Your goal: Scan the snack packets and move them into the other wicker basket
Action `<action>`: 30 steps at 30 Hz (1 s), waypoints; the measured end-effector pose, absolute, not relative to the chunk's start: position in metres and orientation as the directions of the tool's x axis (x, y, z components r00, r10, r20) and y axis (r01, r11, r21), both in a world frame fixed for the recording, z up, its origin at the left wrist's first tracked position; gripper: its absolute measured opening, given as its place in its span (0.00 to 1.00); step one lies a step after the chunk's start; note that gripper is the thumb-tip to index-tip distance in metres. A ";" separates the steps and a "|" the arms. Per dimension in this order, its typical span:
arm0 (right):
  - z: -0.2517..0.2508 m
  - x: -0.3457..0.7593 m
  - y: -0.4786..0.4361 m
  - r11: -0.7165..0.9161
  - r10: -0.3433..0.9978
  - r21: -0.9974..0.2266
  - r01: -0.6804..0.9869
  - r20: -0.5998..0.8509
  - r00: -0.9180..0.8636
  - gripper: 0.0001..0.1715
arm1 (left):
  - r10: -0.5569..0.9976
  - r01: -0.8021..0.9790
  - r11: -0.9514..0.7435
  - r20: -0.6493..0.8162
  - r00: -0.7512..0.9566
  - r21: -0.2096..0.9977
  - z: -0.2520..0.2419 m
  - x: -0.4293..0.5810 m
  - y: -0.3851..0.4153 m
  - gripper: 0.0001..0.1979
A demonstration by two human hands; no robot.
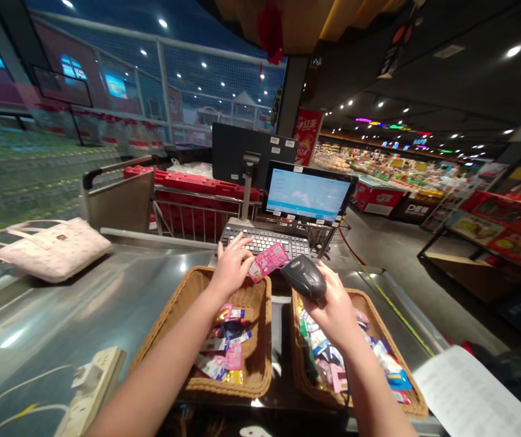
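Note:
My left hand (232, 265) is at the front edge of a black keyboard (260, 238), some fingers stretched over the keys. A flat pink packet (268, 262) with printed pictures is gripped at its left end by the thumb side of this hand. My right hand (336, 300) is wrapped round a black barcode scanner (305, 277), its head close to the packet's right end. Under my left forearm is a wicker basket (267, 340) with several small colourful packets (233, 355). A second wicker basket (418, 397) under my right forearm holds more packets (395, 376).
A lit monitor (308, 193) stands behind the keyboard, beside a dark screen (235, 155) on a pole. On the metal counter (137, 291) are a pale handbag (67, 249) and a power strip (91, 388) with cables. A paper sheet (479, 394) lies at right.

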State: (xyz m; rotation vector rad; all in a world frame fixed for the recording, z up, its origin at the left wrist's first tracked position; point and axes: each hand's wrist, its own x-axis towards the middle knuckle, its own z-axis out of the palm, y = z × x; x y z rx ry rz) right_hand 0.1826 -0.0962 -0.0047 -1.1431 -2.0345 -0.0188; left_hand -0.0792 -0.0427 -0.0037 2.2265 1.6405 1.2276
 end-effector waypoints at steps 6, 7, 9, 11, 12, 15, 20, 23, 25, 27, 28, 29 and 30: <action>-0.008 0.174 -0.100 0.594 0.728 -0.362 0.718 0.622 -0.289 0.19 | 0.855 0.768 -0.385 0.511 0.088 0.512 -0.012 -0.093 -0.047 0.11; -0.009 0.173 -0.101 0.592 0.731 -0.367 0.718 0.619 -0.287 0.20 | 0.860 0.773 -0.378 0.501 0.091 0.509 -0.014 -0.096 -0.048 0.11; -0.012 0.170 -0.102 0.589 0.738 -0.375 0.716 0.611 -0.286 0.21 | 0.871 0.783 -0.366 0.481 0.099 0.502 -0.018 -0.102 -0.051 0.10; -0.017 0.168 -0.103 0.592 0.742 -0.380 0.711 0.603 -0.295 0.21 | 0.886 0.794 -0.351 0.450 0.110 0.497 -0.022 -0.108 -0.056 0.10; -0.020 0.167 -0.103 0.595 0.742 -0.381 0.708 0.599 -0.301 0.20 | 0.894 0.799 -0.342 0.433 0.114 0.495 -0.025 -0.111 -0.058 0.10; -0.027 0.163 -0.103 0.603 0.739 -0.378 0.702 0.595 -0.315 0.19 | 0.916 0.814 -0.313 0.381 0.124 0.489 -0.035 -0.121 -0.064 0.11; -0.034 0.150 -0.107 0.598 0.768 -0.415 0.685 0.542 -0.342 0.18 | 0.943 0.848 -0.270 0.301 0.138 0.456 -0.061 -0.142 -0.071 0.13; -0.036 0.142 -0.110 0.575 0.799 -0.451 0.683 0.492 -0.347 0.18 | 0.962 0.862 -0.251 0.214 0.171 0.440 -0.079 -0.153 -0.076 0.13; -0.037 0.137 -0.111 0.563 0.811 -0.466 0.682 0.469 -0.349 0.19 | 0.971 0.869 -0.237 0.136 0.197 0.434 -0.090 -0.158 -0.079 0.12; -0.039 0.133 -0.111 0.560 0.817 -0.473 0.680 0.453 -0.357 0.20 | 0.974 0.880 -0.226 0.069 0.217 0.417 -0.101 -0.162 -0.082 0.11; -0.039 0.131 -0.111 0.562 0.817 -0.474 0.678 0.446 -0.365 0.20 | 0.974 0.889 -0.219 0.042 0.221 0.401 -0.106 -0.164 -0.082 0.11; -0.040 0.129 -0.111 0.565 0.816 -0.473 0.676 0.441 -0.373 0.20 | 0.976 0.902 -0.209 0.018 0.219 0.377 -0.111 -0.165 -0.082 0.12; -0.040 0.127 -0.111 0.570 0.814 -0.471 0.674 0.439 -0.381 0.20 | 0.977 0.917 -0.197 -0.005 0.212 0.347 -0.116 -0.167 -0.081 0.12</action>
